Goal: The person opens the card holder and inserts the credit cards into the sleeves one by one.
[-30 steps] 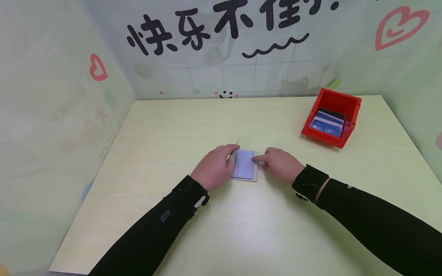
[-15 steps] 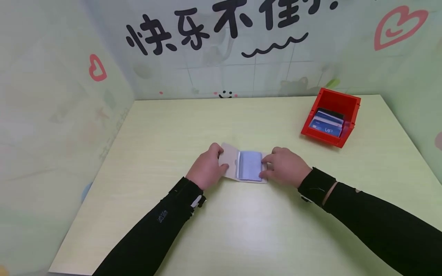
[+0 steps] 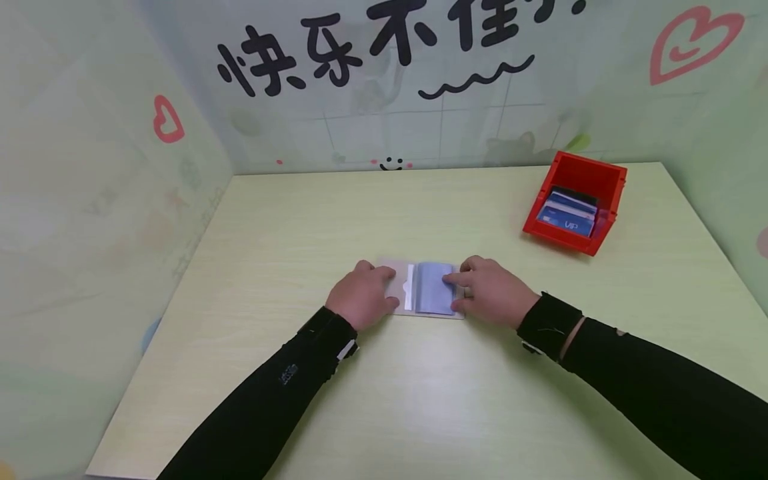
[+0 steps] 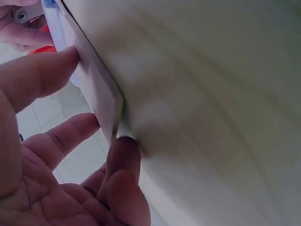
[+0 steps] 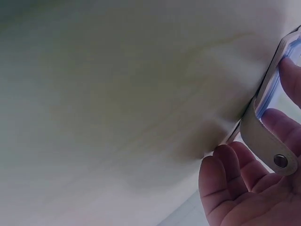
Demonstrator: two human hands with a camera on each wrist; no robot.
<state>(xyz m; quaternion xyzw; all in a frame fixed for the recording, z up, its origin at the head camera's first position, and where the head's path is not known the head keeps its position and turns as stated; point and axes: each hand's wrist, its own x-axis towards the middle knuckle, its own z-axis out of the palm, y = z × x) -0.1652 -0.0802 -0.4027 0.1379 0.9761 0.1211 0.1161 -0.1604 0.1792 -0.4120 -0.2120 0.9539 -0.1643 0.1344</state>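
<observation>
A pale pinkish card holder lies spread open on the table, its left cover [image 3: 397, 288] flat and its bluish clear sleeves [image 3: 433, 297] on the right half. My left hand [image 3: 362, 295] holds the left cover's outer edge; in the left wrist view the thumb lies on the inner face of the cover [image 4: 101, 96] and one fingertip sits at its edge. With thumb and index finger, my right hand [image 3: 497, 293] holds the right side, touching the sleeves. Beside that hand's fingers a strap [image 5: 260, 139] with a metal snap sticks out.
At the back right of the light wooden table [image 3: 288, 227] stands a red box [image 3: 587, 176]. Several cards [image 3: 566, 220], a blue one marked VIP in front, stand inside it. Printed wall panels [image 3: 384, 133] border the table's back and sides.
The card holder's left cover has swung over to the left and lies flat now, with my left hand on it. My right hand has shifted slightly right. The red box has stayed put.
</observation>
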